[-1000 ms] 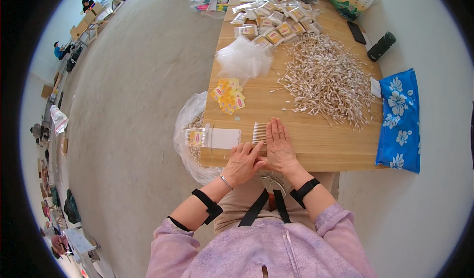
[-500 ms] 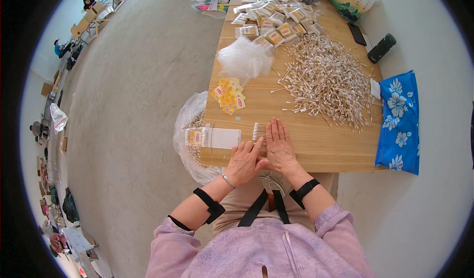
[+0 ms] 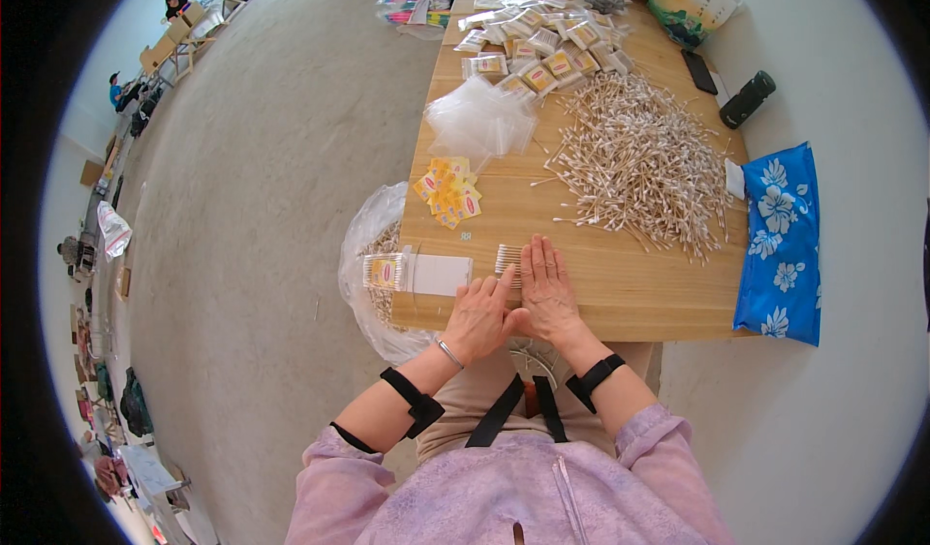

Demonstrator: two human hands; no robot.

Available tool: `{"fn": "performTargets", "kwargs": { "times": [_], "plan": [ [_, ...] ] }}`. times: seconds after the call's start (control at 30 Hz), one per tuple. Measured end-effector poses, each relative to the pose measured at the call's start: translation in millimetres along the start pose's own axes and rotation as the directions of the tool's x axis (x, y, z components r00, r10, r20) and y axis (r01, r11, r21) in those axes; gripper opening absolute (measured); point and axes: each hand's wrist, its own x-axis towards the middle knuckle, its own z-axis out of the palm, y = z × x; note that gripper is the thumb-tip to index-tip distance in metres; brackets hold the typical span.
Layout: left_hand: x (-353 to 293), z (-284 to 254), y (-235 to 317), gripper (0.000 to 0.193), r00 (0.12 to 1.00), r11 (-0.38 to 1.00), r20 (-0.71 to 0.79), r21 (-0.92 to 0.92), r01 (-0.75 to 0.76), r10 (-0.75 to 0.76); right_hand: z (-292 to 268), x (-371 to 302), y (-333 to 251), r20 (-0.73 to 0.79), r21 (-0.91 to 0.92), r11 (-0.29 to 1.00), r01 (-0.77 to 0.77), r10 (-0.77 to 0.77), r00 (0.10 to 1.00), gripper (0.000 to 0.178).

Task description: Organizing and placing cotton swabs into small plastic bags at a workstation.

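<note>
A short row of cotton swabs (image 3: 507, 258) lies side by side near the table's front edge. My right hand (image 3: 548, 298) lies flat along the row's right side, fingers stretched out together. My left hand (image 3: 480, 317) rests its extended index fingertip on the swabs' near end; its other fingers bend loosely and its thumb reaches toward my right hand. Part of the row is hidden under the hands. To the left is a white rectangular piece (image 3: 443, 275), with a clear-wrapped group of swabs with a yellow card (image 3: 385, 272) at its far left end, by the table edge.
Loose swabs form a big pile (image 3: 639, 162) at the right. Yellow cards (image 3: 449, 192), clear plastic bags (image 3: 481, 117) and filled swab packets (image 3: 542, 46) lie farther back. A blue flowered pouch (image 3: 778, 245), black bottle (image 3: 748, 98) and phone (image 3: 699, 71) line the right side.
</note>
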Motion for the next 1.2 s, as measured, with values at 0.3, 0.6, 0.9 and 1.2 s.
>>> {"fn": "performTargets", "kwargs": {
  "times": [0.3,0.6,0.9,1.2],
  "plan": [
    [2,1,0,0.066,0.999,0.999,0.015,0.020,-0.029,0.029,1,-1,1,-0.020,0.014,1.000,-0.007,0.007,1.000,0.095],
    [10,-3,1,0.063,0.997,0.999,0.066,-0.017,0.044,-0.043,7,-1,0,-0.054,0.049,0.999,-0.012,0.014,0.998,0.096],
    [13,-7,2,0.061,0.994,0.998,0.100,-0.041,0.054,-0.050,11,-1,1,-0.082,0.006,1.000,-0.014,0.014,0.997,0.100],
    [18,-6,0,0.061,0.989,0.995,0.119,-0.030,0.090,-0.086,4,-1,-1,-0.023,0.078,0.997,-0.021,0.023,0.999,0.104]
  ]
}}
